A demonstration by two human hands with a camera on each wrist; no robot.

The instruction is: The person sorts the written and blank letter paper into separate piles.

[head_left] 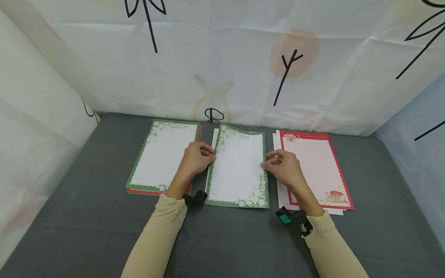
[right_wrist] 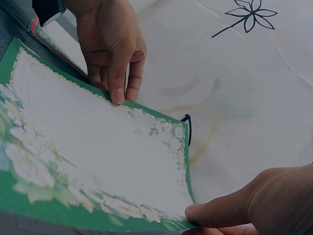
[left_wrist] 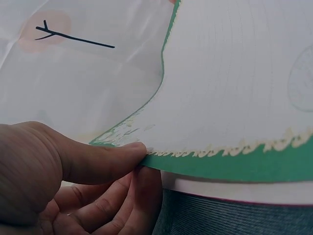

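Observation:
A sheet of paper with a green floral border [head_left: 238, 166] is held by both hands over the middle of the table, its top edge curving upward. My left hand [head_left: 197, 159] pinches its left edge between thumb and fingers; the left wrist view shows the thumb [left_wrist: 112, 159] on top of the green border. On the opposite edge, my right hand [head_left: 286, 168] grips with the thumb above, as the right wrist view shows [right_wrist: 220, 208]. Beneath the sheet, a pale paper [head_left: 216, 135] peeks out at the left.
To the left lies a stack with a green-bordered sheet [head_left: 167, 154] on top and red edges below. At the right, a red-bordered sheet [head_left: 313, 166] tops some white papers [head_left: 283, 195]. A patterned cloth [head_left: 240, 77] hangs behind the grey table [head_left: 87, 224].

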